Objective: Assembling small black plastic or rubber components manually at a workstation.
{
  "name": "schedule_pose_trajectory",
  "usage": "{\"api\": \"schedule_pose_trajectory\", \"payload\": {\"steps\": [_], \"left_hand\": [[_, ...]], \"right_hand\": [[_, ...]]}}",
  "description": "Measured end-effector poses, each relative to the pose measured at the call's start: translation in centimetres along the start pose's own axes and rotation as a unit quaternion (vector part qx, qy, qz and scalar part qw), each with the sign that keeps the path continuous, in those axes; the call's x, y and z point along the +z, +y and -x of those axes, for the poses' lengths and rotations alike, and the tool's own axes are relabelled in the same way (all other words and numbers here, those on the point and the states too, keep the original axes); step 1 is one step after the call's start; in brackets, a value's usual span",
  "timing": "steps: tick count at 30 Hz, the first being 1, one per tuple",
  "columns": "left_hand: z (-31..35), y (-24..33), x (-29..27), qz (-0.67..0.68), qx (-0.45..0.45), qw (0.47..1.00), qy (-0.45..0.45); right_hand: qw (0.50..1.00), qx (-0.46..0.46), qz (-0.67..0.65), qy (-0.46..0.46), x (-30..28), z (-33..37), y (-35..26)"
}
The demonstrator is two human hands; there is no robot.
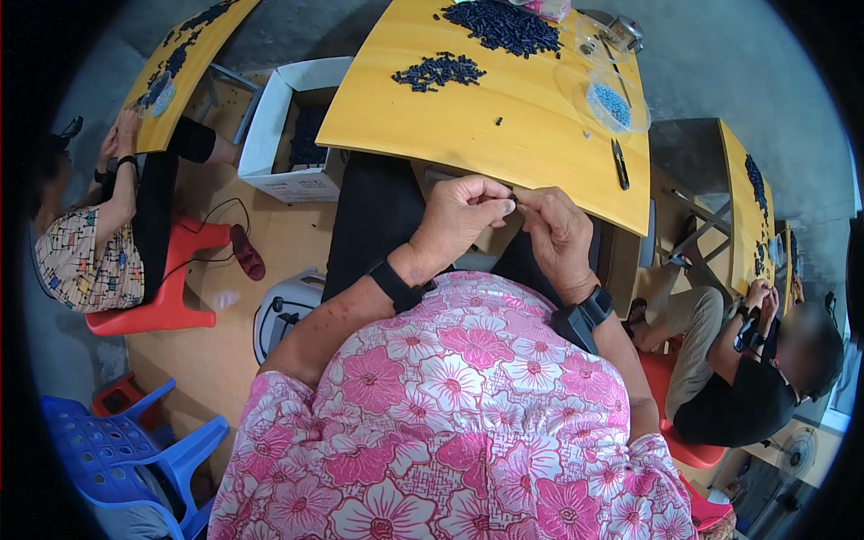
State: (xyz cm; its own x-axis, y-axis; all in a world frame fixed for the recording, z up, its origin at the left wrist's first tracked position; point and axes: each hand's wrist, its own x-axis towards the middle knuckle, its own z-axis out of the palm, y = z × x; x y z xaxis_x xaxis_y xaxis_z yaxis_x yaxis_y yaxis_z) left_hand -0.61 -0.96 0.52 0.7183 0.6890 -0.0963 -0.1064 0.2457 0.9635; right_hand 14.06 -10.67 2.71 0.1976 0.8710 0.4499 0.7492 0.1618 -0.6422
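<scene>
Just off the near edge of the yellow table (pixel 540 153), my left hand (pixel 457 218) and my right hand (pixel 560 232) meet fingertip to fingertip. Both are closed in a pinch. Between them shows a bit of a small black part (pixel 513 199), mostly covered by the fingers. On the tabletop, a small pile of short black pieces (pixel 439 72) lies ahead of my left hand, with a larger pile (pixel 504 27) farther back. A single black piece (pixel 499 121) lies apart from them. Ahead of my right hand are black thread snips (pixel 621 165).
A clear dish holds small blue pieces (pixel 612 106), with a metal container (pixel 625 33) behind it. Left of the table stands a white cardboard box (pixel 261 144). Co-workers sit on red stools (pixel 184 270) at yellow tables on both sides. A blue plastic chair (pixel 117 450) stands at lower left.
</scene>
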Motion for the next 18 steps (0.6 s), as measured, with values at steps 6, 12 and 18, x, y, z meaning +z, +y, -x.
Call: {"api": "schedule_pose_trajectory", "payload": {"steps": [6,12,18], "left_hand": [[-0.3,0.0,-0.8,0.025,-0.05,0.998,0.003],[-1.5,-0.4,-2.4,0.03,-0.042,0.998,0.032],[-2.1,-1.2,-2.6,-0.035,0.004,0.999,0.039]], "right_hand": [[0.998,-0.058,0.012,-0.037,0.4,-1.2,0.6],[0.987,0.115,-0.098,-0.055,1.4,-4.0,3.2],[0.998,0.047,0.021,-0.043,3.0,-8.7,7.6]]}}
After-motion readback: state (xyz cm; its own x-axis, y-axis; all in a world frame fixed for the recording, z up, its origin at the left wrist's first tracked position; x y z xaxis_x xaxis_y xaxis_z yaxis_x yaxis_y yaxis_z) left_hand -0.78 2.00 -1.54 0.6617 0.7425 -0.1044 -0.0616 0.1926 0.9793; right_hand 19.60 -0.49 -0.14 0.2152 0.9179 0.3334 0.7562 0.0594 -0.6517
